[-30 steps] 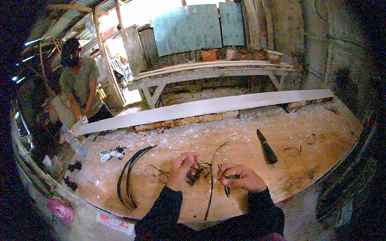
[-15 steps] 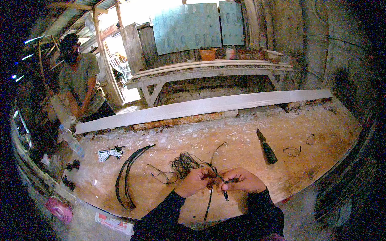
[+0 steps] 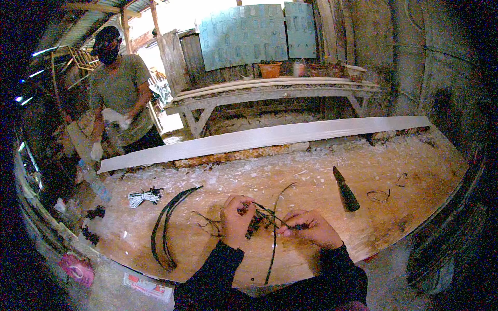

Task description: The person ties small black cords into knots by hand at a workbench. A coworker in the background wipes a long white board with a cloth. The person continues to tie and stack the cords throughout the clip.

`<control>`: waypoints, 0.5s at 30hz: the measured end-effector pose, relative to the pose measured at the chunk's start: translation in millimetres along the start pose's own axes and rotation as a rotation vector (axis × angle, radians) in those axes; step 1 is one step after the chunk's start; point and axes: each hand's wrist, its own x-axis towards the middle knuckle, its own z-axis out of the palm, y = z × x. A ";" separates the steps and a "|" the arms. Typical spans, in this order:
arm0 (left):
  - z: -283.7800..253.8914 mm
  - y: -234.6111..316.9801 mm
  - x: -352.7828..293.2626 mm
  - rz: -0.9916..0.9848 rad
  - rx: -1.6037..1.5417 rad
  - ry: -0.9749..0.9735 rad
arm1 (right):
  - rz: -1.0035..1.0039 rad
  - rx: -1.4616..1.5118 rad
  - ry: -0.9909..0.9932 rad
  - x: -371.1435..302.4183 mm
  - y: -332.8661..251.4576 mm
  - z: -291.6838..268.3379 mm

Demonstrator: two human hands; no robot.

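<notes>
My left hand (image 3: 237, 220) is closed in a pinch on one end of a thin black cord (image 3: 268, 210), held up over the tabletop. My right hand (image 3: 311, 228) grips the other end, so the cord spans the gap between my hands. A dark end sticks out past the right fingers. Behind and below lies a tangled bunch of black cord (image 3: 254, 227), partly hidden by my left hand. A long thin dark strip (image 3: 274, 249) runs from near the table's front edge up between my hands, passing by the cord; I cannot tell whether they are joined.
On the wooden table (image 3: 207, 264) lie curved black strips (image 3: 165, 228), a white cord bundle (image 3: 145, 197), a dark knife-like tool (image 3: 346, 191) and a wire loop (image 3: 378, 195). A long white board (image 3: 270, 137) lines the far edge. A person (image 3: 122, 93) stands far left, near a plastic bottle (image 3: 94, 181).
My hands have drawn apart, the left moving up and to the left, stretching the cord between them. The person at far left has straightened and now holds something white.
</notes>
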 end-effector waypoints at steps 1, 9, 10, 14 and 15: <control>-1.6 0.2 0.6 -0.038 0.010 0.016 | -0.039 -0.016 -0.027 0.4 0.1 0.5; -4.9 -1.3 3.8 0.028 0.016 0.019 | -0.391 0.134 -0.197 4.0 9.6 13.8; -4.1 -3.4 3.6 0.041 0.028 0.024 | -0.332 0.168 -0.212 3.7 10.3 15.0; 0.7 -16.4 1.0 -0.020 -0.003 -0.041 | -0.296 -0.009 -0.267 3.5 7.3 11.4; 2.9 -19.7 -0.1 -0.003 0.016 -0.067 | -0.333 -0.133 -0.257 3.0 5.6 8.5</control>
